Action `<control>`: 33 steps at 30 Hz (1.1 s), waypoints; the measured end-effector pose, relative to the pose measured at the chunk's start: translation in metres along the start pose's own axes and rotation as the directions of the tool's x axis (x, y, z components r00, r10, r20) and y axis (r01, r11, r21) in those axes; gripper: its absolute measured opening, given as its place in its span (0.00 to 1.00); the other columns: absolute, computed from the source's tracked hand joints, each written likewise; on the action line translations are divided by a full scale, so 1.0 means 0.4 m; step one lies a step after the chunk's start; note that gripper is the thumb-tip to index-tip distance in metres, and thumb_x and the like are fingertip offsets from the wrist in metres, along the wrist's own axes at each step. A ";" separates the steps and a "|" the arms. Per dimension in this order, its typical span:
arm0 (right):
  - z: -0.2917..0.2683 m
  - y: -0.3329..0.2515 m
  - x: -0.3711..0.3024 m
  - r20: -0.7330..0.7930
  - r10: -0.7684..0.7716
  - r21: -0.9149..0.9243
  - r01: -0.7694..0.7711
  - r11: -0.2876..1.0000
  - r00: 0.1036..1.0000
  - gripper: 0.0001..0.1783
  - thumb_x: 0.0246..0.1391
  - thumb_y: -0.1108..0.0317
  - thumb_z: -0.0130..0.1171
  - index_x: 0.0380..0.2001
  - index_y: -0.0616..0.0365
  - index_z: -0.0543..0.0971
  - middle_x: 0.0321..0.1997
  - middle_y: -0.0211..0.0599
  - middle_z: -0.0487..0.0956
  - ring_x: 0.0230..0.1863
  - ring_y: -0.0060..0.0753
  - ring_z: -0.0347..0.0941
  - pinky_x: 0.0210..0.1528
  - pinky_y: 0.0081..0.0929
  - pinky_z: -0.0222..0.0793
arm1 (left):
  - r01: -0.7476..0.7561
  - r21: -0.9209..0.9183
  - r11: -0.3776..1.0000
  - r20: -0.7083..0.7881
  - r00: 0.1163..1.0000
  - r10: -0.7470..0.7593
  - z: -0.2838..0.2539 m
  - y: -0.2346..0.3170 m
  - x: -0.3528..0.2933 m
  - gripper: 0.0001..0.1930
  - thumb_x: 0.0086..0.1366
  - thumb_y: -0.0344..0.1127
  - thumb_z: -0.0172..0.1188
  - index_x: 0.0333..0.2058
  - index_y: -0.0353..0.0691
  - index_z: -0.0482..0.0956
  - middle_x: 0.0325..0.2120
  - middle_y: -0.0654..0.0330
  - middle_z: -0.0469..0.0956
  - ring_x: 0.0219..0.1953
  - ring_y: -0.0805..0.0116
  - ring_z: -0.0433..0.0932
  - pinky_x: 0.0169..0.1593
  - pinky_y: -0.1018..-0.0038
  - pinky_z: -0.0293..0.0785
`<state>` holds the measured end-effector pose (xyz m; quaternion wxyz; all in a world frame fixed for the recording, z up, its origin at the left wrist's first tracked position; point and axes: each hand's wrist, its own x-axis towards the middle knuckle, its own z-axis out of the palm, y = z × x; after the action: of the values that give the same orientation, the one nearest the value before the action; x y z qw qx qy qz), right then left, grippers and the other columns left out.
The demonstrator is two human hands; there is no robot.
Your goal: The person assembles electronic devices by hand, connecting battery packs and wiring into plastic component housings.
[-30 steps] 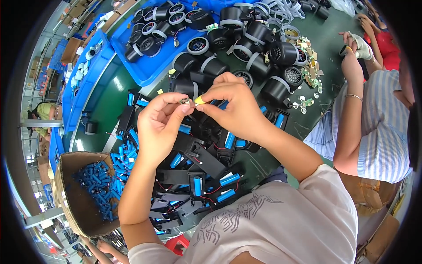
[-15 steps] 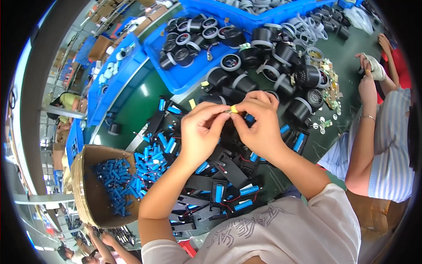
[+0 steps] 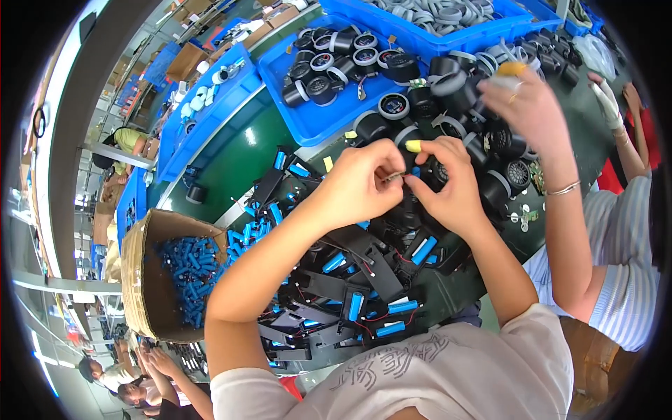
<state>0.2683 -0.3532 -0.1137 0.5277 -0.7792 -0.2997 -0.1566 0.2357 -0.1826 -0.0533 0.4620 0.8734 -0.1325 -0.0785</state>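
Note:
In front of me my left hand (image 3: pixel 365 180) is closed, thumb and fingertips pinching a small thin piece (image 3: pixel 394 176) too small to name. A spot of red shows at its end. My right hand (image 3: pixel 451 183) faces it, with a yellow cover (image 3: pixel 414 145) on the index fingertip. Its index finger and thumb are apart, and the thumb tip comes up to the small piece. Under both hands lies a heap of black plastic housings (image 3: pixel 374 269), several holding blue cylindrical cells (image 3: pixel 355 306) with thin red wires.
A cardboard box (image 3: pixel 137 280) of blue cells stands at left. Behind are a blue tray (image 3: pixel 308 133) of black round units and a blue bin (image 3: pixel 420 43) of grey rings. More round units (image 3: pixel 409 136) lie loose. At right a co-worker's hand (image 3: pixel 525 105) reaches over the table.
My hands have moved right in the picture and drawn slightly apart, the right index finger lifting off the thumb. The co-worker's arm at right has swung in over the round units.

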 end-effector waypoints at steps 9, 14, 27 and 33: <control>-0.043 0.031 -0.015 0.284 -0.015 0.551 -0.150 0.821 0.959 0.36 0.35 0.73 0.61 0.54 0.54 0.65 0.59 0.38 0.60 0.58 0.34 0.58 0.56 0.32 0.55 | 0.119 -0.326 0.938 0.309 0.951 -0.013 -0.087 0.040 0.004 0.13 0.54 0.19 0.57 0.40 0.30 0.76 0.36 0.54 0.77 0.37 0.68 0.78 0.44 0.75 0.74; -0.029 0.038 -0.020 0.273 -0.017 0.801 -0.217 0.558 0.962 0.45 0.31 0.70 0.68 0.57 0.59 0.60 0.58 0.39 0.59 0.59 0.36 0.56 0.58 0.35 0.53 | 0.085 -0.391 0.916 0.221 0.975 0.003 -0.092 0.074 0.006 0.15 0.52 0.16 0.57 0.41 0.29 0.75 0.35 0.53 0.77 0.38 0.66 0.78 0.44 0.74 0.74; -0.029 0.050 -0.074 0.671 -0.031 0.719 -0.639 0.275 0.741 0.61 0.18 0.66 0.78 0.59 0.57 0.53 0.56 0.37 0.64 0.57 0.34 0.61 0.56 0.34 0.61 | -0.113 -0.490 0.864 0.164 0.962 0.219 -0.027 0.144 0.014 0.14 0.52 0.14 0.55 0.40 0.27 0.75 0.35 0.49 0.76 0.38 0.63 0.78 0.43 0.72 0.77; -0.046 0.031 -0.064 0.664 -0.046 0.747 -0.658 0.091 0.747 0.46 0.21 0.59 0.75 0.49 0.56 0.67 0.43 0.38 0.72 0.46 0.32 0.70 0.46 0.29 0.67 | -0.135 -0.490 0.861 0.151 0.960 0.236 -0.030 0.153 0.014 0.15 0.52 0.14 0.54 0.41 0.27 0.74 0.34 0.48 0.76 0.37 0.60 0.78 0.33 0.70 0.77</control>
<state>0.2578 -0.3807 -0.1298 0.8089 -0.3082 -0.2768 0.4172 0.2345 -0.2078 0.0039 0.6509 0.7037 -0.2401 -0.1532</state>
